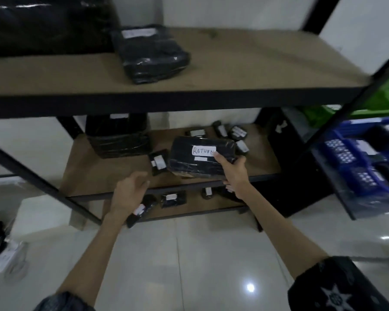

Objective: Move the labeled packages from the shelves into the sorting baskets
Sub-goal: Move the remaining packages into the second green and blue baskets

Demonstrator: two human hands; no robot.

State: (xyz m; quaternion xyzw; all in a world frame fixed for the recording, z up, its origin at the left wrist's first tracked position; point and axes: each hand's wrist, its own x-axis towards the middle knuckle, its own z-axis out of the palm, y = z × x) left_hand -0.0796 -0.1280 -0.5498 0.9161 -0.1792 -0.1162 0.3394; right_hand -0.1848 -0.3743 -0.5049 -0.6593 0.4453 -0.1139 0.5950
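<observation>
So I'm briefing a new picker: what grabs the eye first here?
First, the black package with a white label reading RETURN, held by the right hand over the middle shelf. Next, the blue basket at right, and small labelled parcels scattered behind the package.

a single wide-angle head view looks forward and steeply down past both forearms, close to the shelf unit (189, 102) and the tiled floor (189, 254) below it.
</observation>
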